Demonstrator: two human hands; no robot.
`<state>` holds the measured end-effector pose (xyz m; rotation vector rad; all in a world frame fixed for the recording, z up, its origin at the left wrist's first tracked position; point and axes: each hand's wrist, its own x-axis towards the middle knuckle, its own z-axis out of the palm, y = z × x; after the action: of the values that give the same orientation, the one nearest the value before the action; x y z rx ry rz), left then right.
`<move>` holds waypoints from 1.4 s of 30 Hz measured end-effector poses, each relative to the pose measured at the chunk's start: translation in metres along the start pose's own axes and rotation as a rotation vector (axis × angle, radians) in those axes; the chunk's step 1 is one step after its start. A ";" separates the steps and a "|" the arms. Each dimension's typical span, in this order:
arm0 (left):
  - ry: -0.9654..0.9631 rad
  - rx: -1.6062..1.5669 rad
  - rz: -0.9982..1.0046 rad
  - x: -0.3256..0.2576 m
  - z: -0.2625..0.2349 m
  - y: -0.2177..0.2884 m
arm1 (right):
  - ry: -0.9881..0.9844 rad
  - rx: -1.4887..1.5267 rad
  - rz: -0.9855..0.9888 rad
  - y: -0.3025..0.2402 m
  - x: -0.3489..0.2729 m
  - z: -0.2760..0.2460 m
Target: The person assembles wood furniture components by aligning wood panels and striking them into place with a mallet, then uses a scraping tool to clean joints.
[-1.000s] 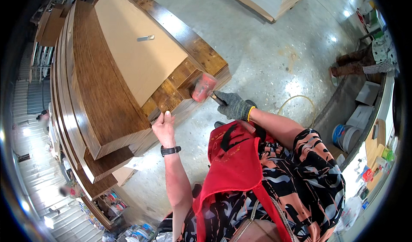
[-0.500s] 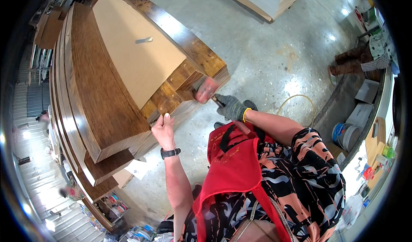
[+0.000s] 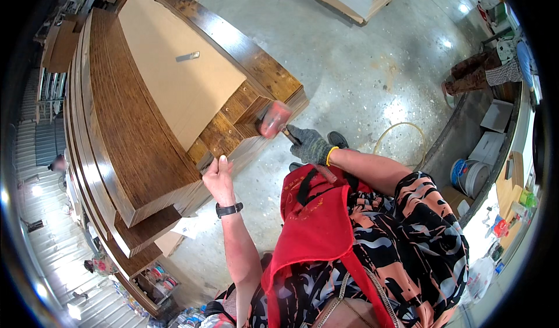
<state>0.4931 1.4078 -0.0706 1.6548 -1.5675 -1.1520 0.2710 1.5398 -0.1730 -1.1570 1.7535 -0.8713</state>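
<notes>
My right hand [image 3: 310, 145], in a dark grey glove with a yellow cuff, grips the handle of a mallet with a pink-red head [image 3: 273, 120]. The mallet head sits against the short brown slats [image 3: 233, 124] at the near end of a large dark wooden frame [image 3: 128, 130]. My left hand [image 3: 219, 179] is bare, wears a black wristwatch and presses with closed fingers on the frame's near edge beside the slats. A pale panel [image 3: 174, 77] fills the frame's middle.
A small grey metal piece [image 3: 187, 56] lies on the pale panel. Grey concrete floor [image 3: 361, 66] spreads to the right, with a yellow hose loop [image 3: 402, 133]. A blue and white bucket [image 3: 467, 176] and boxes stand far right. Stacked boards lie on the left.
The mallet rose from the frame's lower corner up onto the slats. My left hand stayed on the frame edge.
</notes>
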 end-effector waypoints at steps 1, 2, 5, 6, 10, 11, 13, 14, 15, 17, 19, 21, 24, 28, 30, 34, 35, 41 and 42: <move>0.004 0.000 0.001 0.001 0.001 -0.001 | 0.012 -0.017 -0.026 0.005 0.000 0.004; 0.011 0.002 0.000 0.000 0.000 -0.002 | -0.017 -0.016 -0.009 0.002 0.000 0.000; 0.026 -0.005 0.001 -0.001 0.000 -0.002 | -0.065 -0.001 0.068 0.002 0.003 -0.013; 0.022 0.002 -0.001 -0.002 0.000 -0.001 | -0.054 0.011 0.112 0.006 0.006 -0.012; -0.002 0.030 -0.024 -0.001 -0.002 -0.001 | -0.144 0.257 0.375 0.008 0.010 -0.018; -0.015 0.039 -0.030 0.000 -0.002 -0.001 | -0.119 0.246 0.347 0.015 0.011 -0.012; -0.019 0.038 -0.037 0.000 -0.001 0.001 | -0.024 0.170 0.237 0.035 0.017 0.010; -0.015 0.038 -0.042 0.000 -0.002 0.000 | -0.018 0.211 0.257 0.031 0.016 0.012; 0.000 0.030 -0.030 -0.001 -0.001 0.000 | -0.010 0.252 0.278 0.027 0.015 0.015; 0.027 0.018 -0.002 -0.002 0.001 -0.001 | -0.032 0.148 0.188 0.029 0.017 0.016; 0.031 0.021 -0.001 -0.001 -0.001 -0.002 | -0.048 0.126 0.175 0.028 0.020 0.014; 0.030 0.016 -0.003 -0.001 0.000 -0.003 | -0.065 0.171 0.237 0.017 0.018 0.002; 0.029 0.014 -0.002 -0.001 0.000 -0.003 | -0.037 0.209 0.255 0.024 0.023 0.010; -0.003 0.019 0.005 0.002 0.000 -0.005 | -0.113 0.190 0.295 0.028 0.027 0.011; -0.011 0.022 0.007 0.002 -0.002 -0.005 | -0.087 0.181 0.244 0.043 0.032 0.019; 0.003 0.018 -0.002 0.001 -0.001 -0.005 | -0.044 0.080 0.272 0.055 0.038 0.033; 0.006 0.021 -0.004 0.000 -0.001 -0.004 | -0.071 0.108 0.293 0.052 0.037 0.032; -0.048 0.053 -0.032 0.000 -0.001 0.004 | 0.065 0.015 0.187 0.081 0.042 0.051; -0.036 0.053 -0.034 -0.001 -0.002 0.002 | 0.073 -0.026 0.180 0.065 0.041 0.046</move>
<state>0.4938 1.4079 -0.0673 1.7099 -1.6105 -1.1738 0.2808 1.5180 -0.2594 -0.9772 1.9006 -0.7922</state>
